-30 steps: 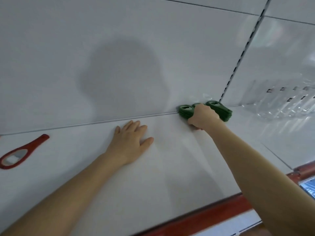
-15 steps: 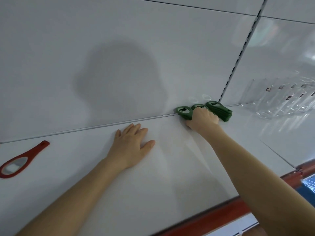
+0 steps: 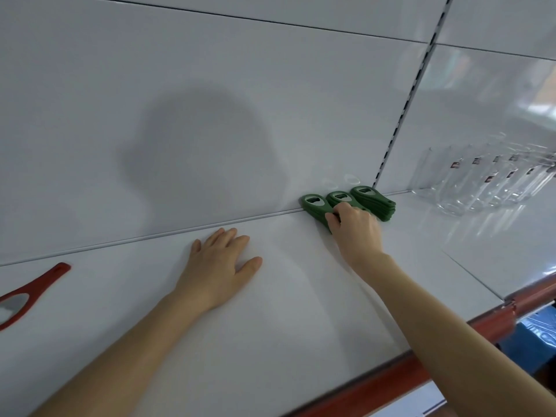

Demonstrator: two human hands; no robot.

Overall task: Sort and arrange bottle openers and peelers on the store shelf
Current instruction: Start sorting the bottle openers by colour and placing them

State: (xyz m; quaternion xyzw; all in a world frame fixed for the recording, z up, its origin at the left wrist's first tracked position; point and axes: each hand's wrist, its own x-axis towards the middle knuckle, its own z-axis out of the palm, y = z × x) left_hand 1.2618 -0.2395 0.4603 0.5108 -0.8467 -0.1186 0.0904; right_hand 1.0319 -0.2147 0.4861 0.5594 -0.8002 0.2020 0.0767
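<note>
Three stacks of green bottle openers point(image 3: 373, 201) stand side by side against the back panel of the white shelf point(image 3: 285, 311). My right hand point(image 3: 355, 228) lies over the handles of the left and middle stacks, its fingers curled round the leftmost stack point(image 3: 314, 206). My left hand point(image 3: 219, 263) rests flat on the shelf, fingers straight, well to the left of the stacks. A red opener point(image 3: 27, 293) with a metal-lined hole lies at the left edge, partly cut off.
Several clear plastic holders point(image 3: 487, 182) with small labels stand on the adjoining shelf section at the right. A slotted upright point(image 3: 406, 97) divides the back panels. The shelf's red front rail point(image 3: 391, 377) runs along the near edge.
The green openers, first bunched under my right hand, now show as three separate stacks. My right hand has drawn back slightly toward me. The left hand has stayed flat.
</note>
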